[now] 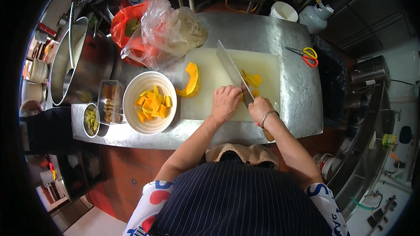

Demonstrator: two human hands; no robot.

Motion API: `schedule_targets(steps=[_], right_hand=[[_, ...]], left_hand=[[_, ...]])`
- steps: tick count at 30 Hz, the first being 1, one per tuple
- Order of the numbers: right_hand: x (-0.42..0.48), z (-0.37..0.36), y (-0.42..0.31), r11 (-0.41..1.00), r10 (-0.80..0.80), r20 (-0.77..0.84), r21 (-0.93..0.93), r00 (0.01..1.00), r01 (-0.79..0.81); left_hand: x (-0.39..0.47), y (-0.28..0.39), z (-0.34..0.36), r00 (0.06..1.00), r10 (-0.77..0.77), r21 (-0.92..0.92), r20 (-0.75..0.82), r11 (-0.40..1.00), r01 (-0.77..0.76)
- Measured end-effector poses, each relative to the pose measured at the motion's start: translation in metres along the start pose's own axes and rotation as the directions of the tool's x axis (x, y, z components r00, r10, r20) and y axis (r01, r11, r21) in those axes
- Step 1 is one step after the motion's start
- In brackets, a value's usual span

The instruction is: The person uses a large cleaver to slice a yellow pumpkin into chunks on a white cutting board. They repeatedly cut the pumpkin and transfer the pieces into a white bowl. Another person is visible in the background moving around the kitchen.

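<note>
My right hand grips the wooden handle of a cleaver, whose broad blade slants up and left over a white cutting board. My left hand lies just left of the blade, fingers curled on a pumpkin piece mostly hidden beneath them. Right of the blade lie cut pumpkin pieces. A curved pumpkin wedge rests at the board's left side. Beside the board, a white bowl holds several pumpkin chunks.
Scissors lie on the steel table at right. At left are a small bowl of green pieces, a clear plastic container and a large pot with a ladle. Plastic bags sit behind the bowl.
</note>
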State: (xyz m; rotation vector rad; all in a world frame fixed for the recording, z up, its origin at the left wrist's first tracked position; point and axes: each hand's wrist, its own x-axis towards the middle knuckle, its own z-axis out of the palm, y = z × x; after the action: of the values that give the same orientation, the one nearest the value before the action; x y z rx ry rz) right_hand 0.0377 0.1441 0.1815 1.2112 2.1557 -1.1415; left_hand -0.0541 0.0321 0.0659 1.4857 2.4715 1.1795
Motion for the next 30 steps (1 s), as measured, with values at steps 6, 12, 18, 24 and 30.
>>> schedule_targets(steps=[6, 12, 18, 24, 30], right_hand=[[0.005, 0.008, 0.024, 0.992, -0.073, -0.090, 0.095, 0.993, 0.081], [-0.026, 0.000, 0.023, 0.983, -0.179, -0.179, 0.017, 0.967, 0.185], [-0.043, -0.007, 0.030, 0.947, -0.302, -0.173, -0.169, 0.938, 0.274], [-0.041, -0.020, 0.011, 0.993, -0.115, -0.001, 0.015, 0.993, 0.115], [-0.013, -0.011, -0.009, 0.999, -0.025, 0.025, 0.031, 0.999, 0.024]], left_hand=[[-0.003, -0.009, -0.005, 0.999, 0.033, -0.094, -0.030, 0.995, -0.036], [-0.003, -0.008, -0.006, 1.000, 0.016, -0.109, -0.007, 0.994, -0.017], [-0.002, -0.009, -0.005, 1.000, 0.016, -0.078, 0.002, 0.997, -0.016], [-0.003, -0.007, -0.006, 1.000, 0.008, -0.069, -0.001, 0.998, -0.008], [-0.004, -0.006, -0.004, 1.000, 0.010, -0.078, -0.021, 0.997, -0.011]])
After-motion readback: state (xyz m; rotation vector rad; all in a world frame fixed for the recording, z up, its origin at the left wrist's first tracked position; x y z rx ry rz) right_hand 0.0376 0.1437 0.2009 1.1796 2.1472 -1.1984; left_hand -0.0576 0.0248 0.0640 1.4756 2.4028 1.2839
